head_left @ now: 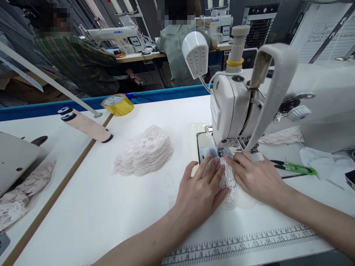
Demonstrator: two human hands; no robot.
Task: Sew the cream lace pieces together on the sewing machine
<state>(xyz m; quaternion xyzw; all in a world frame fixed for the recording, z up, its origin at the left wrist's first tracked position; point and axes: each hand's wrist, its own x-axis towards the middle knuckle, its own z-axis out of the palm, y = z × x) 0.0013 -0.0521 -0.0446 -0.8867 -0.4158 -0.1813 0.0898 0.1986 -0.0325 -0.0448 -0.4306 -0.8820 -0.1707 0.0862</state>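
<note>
A small piece of white lace point(227, 176) lies beneath the needle area of the white sewing machine point(231, 99). My left hand point(200, 184) rests flat on the lace's left side, fingers spread and pointing at the presser foot. From the right, my right hand point(256, 177) presses the lace with outstretched fingers, close to the needle. Part of the lace is hidden under both hands. A neat stack of lace pieces point(145, 153) sits on the table left of my left hand. Green-handled thread snips point(299, 168) lie right of my right hand.
A yellow tape roll point(119, 105) and a pink thread cone point(85, 125) lie at the back left. A printed ruler point(241, 245) runs along the front edge. More lace point(283, 136) lies behind the machine head. Two people work at machines beyond the blue edge point(166, 95).
</note>
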